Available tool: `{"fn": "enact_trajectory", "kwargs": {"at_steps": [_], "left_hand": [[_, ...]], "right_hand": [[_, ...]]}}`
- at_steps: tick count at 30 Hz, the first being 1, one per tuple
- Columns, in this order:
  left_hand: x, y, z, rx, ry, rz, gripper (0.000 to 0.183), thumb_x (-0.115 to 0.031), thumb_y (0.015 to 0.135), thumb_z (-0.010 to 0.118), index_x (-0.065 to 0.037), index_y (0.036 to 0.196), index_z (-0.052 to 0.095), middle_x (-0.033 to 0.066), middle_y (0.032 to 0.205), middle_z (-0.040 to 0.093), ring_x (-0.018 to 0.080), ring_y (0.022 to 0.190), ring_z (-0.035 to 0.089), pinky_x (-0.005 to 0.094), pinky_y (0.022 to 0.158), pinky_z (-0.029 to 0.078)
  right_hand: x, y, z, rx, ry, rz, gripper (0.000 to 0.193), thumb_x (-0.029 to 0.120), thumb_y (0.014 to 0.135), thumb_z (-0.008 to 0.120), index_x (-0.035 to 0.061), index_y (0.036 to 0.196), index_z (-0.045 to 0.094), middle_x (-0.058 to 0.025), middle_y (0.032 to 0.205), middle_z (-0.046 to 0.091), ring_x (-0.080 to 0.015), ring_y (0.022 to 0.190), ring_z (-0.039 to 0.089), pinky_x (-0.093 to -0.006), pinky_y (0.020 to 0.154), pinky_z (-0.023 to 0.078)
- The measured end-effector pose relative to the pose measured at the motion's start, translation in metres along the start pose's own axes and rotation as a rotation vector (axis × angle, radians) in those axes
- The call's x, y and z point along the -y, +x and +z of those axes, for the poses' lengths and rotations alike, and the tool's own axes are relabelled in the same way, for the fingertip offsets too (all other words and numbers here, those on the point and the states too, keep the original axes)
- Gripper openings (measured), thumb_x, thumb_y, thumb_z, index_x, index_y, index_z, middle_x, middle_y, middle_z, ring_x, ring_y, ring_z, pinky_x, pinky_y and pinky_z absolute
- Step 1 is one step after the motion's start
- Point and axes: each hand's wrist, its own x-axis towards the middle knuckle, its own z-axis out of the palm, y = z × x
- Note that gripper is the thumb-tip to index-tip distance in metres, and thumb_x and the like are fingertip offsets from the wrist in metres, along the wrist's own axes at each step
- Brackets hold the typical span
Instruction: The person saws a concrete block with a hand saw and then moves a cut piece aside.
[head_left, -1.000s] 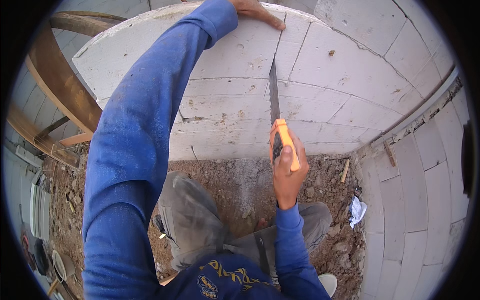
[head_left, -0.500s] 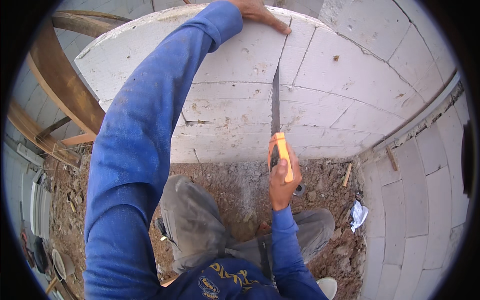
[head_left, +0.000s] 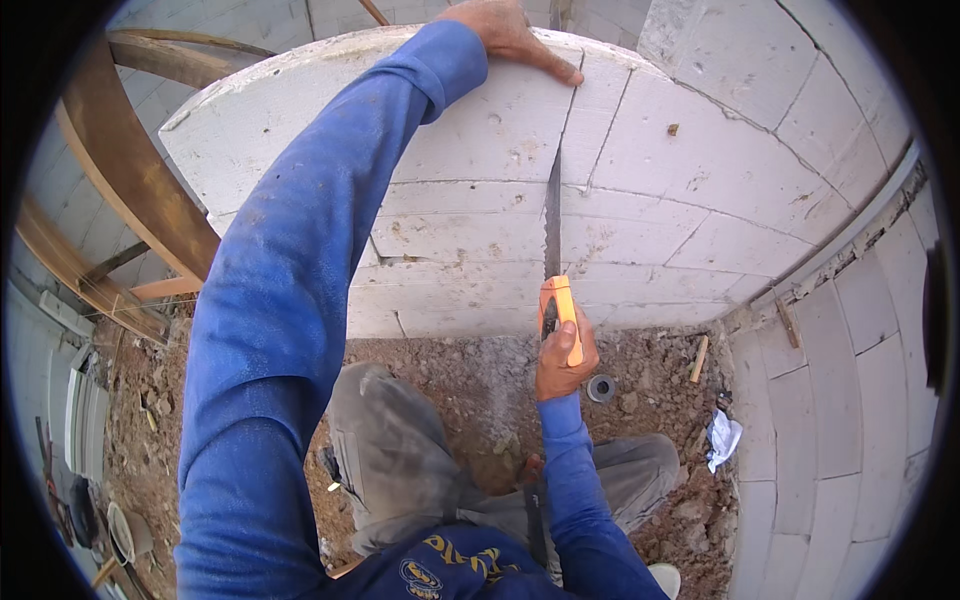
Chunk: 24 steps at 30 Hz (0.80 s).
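My right hand (head_left: 564,368) is wrapped round the orange and black handle of a hand saw (head_left: 553,235). The saw's toothed blade points up and away from me, its tip in the dark cut line of a white wall block (head_left: 480,130). Over that block's top edge lies my left hand (head_left: 508,38), its thumb stretched across the front face beside the upper end of the cut. The other fingers of the left hand are mostly hidden behind the edge. Further white block courses (head_left: 470,232) lie below the one being cut.
Curved wooden beams (head_left: 140,190) stand at left. A grey block wall (head_left: 815,420) rises on the right. On the brown soil (head_left: 660,365) lie a grey roll (head_left: 601,388), a short wood stick (head_left: 698,360) and crumpled white paper (head_left: 722,438). A bucket (head_left: 128,532) sits at lower left.
The view has shifted slightly, so the wall sits a little lower. My right hand and saw have drawn slightly back toward me, uncovering the grey roll. The left hand keeps its place on the block.
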Motion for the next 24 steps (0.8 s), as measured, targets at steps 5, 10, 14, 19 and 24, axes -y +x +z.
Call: {"fn": "enact_trajectory", "kwargs": {"at_steps": [5, 10, 14, 19, 24], "left_hand": [[0.006, -0.001, 0.005, -0.095, 0.017, 0.01, 0.103, -0.079, 0.053, 0.082, 0.01, 0.105, 0.075, 0.0285, 0.109, 0.073, 0.039, 0.103, 0.071, 0.0417, 0.092, 0.055], [0.0, -0.004, 0.003, -0.033, -0.051, -0.005, 0.102, -0.078, 0.053, 0.083, 0.01, 0.103, 0.076, 0.0284, 0.11, 0.073, 0.0386, 0.104, 0.071, 0.0422, 0.092, 0.055], [-0.004, -0.013, -0.004, -0.033, -0.029, -0.011, 0.104, -0.078, 0.051, 0.083, 0.008, 0.107, 0.075, 0.0275, 0.112, 0.073, 0.0389, 0.105, 0.071, 0.0417, 0.094, 0.055], [-0.003, -0.013, -0.001, -0.034, -0.016, -0.014, 0.107, -0.079, 0.048, 0.084, 0.006, 0.112, 0.074, 0.0263, 0.114, 0.073, 0.0393, 0.107, 0.071, 0.041, 0.095, 0.055], [-0.007, -0.009, 0.005, -0.031, -0.011, 0.001, 0.11, -0.079, 0.045, 0.085, 0.003, 0.117, 0.073, 0.0251, 0.117, 0.073, 0.0398, 0.109, 0.07, 0.0403, 0.097, 0.055]], "right_hand": [[0.016, -0.005, 0.001, 0.126, 0.095, 0.032, 0.054, 0.043, 0.103, 0.053, -0.0015, 0.134, 0.059, -0.0117, 0.09, 0.064, -0.0164, 0.068, 0.061, -0.035, 0.063, 0.05], [0.003, -0.035, -0.015, 0.13, 0.017, 0.073, 0.052, 0.039, 0.103, 0.056, -0.0009, 0.136, 0.056, -0.0168, 0.106, 0.071, -0.0219, 0.081, 0.069, -0.0371, 0.077, 0.055], [0.042, -0.116, -0.09, 0.116, 0.049, 0.087, 0.055, 0.04, 0.104, 0.055, -0.0047, 0.137, 0.052, -0.0107, 0.093, 0.068, -0.0076, 0.052, 0.053, -0.0251, 0.049, 0.043], [0.089, -0.042, -0.076, 0.186, -0.042, 0.048, 0.047, 0.033, 0.106, 0.055, -0.0035, 0.135, 0.056, -0.0122, 0.098, 0.068, -0.0119, 0.073, 0.058, -0.0289, 0.065, 0.047], [0.149, 0.059, -0.029, 0.275, 0.03, 0.125, 0.038, 0.022, 0.105, 0.056, -0.0026, 0.134, 0.06, -0.0176, 0.116, 0.068, -0.0208, 0.101, 0.065, -0.0354, 0.088, 0.052]]}}
